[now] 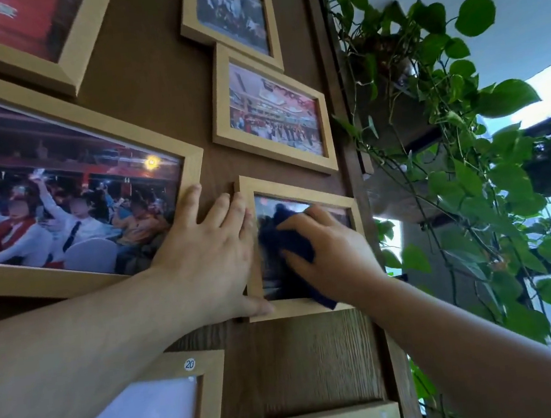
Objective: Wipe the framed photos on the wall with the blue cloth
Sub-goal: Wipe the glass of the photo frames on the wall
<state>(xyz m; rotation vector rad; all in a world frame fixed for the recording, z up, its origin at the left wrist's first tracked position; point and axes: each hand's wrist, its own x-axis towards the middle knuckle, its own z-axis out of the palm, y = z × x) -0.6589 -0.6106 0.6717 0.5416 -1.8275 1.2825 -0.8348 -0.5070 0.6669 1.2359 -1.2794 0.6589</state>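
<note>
Several light wooden framed photos hang on a brown wood wall. A small frame (299,185) sits at the centre. My right hand (330,254) presses the dark blue cloth (288,241) flat against that frame's glass, covering much of the picture. My left hand (210,254) lies flat on the wall, fingers spread, touching the small frame's left edge with the thumb under its lower corner. Its fingertips reach the large crowd photo frame (190,170) on the left.
More frames hang above (279,160) (191,22) and below (212,388) (338,414). A trailing green potted plant (446,120) hangs off a shelf just right of the wall's edge, close to my right forearm. Bright windows lie behind it.
</note>
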